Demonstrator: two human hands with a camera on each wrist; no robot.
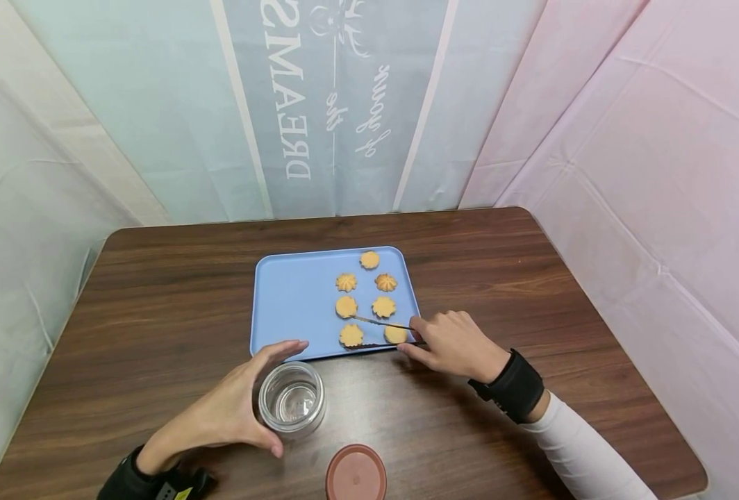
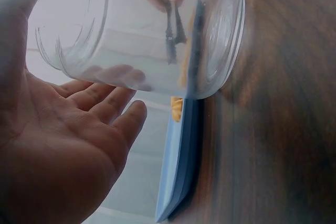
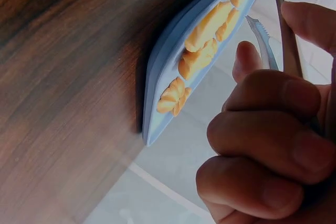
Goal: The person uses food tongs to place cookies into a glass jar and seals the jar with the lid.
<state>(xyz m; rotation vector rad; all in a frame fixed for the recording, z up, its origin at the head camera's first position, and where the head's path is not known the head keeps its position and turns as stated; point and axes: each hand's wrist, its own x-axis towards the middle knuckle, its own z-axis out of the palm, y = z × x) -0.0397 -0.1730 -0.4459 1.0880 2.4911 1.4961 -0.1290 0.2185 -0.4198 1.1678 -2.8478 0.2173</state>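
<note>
My left hand [image 1: 232, 403] curves loosely beside a clear glass jar [image 1: 291, 399], thumb on the near side and fingers spread along the far side. The jar stands upright without a lid, and nothing shows inside it. My right hand [image 1: 453, 344] holds metal tongs [image 3: 287, 40] with serrated tips, their two arms apart. Those tips reach over the near right part of a blue tray [image 1: 294, 298], beside a round cookie [image 1: 346, 307] and a flower-shaped cookie [image 1: 351, 335]. Several golden cookies lie on the tray's right half.
A reddish-brown round lid [image 1: 355, 473] lies at the table's near edge, right of the jar. The dark wooden table [image 1: 176, 292] backs onto a printed cloth [image 1: 357, 187], and pale cloth walls hang at both sides.
</note>
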